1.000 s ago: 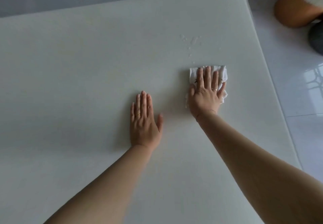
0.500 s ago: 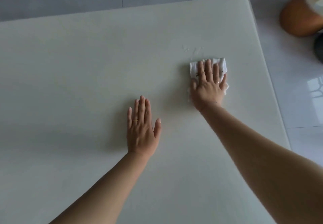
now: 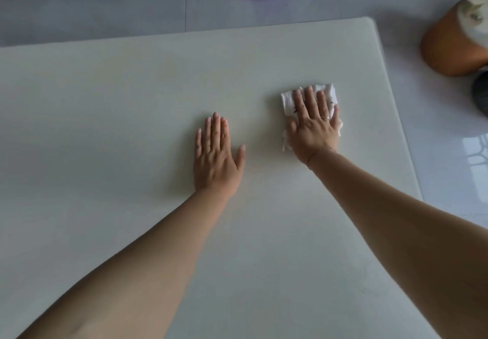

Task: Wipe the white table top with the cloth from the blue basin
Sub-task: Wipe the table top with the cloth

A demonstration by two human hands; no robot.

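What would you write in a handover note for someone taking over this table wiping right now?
Left hand: open, flat on the table top, holding nothing.
Right hand: open, straight fingers pressing the cloth onto the table top near its far right corner.
Blue basin: not in view.
Done: the cloth is fetched and on the table; how much is already wiped cannot be told.
Left: probably the wide stretch to the left and the near part.

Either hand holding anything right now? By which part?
Nothing is gripped. The right hand presses flat on top of the white cloth, fingers straight; the left hand lies flat on the table top.
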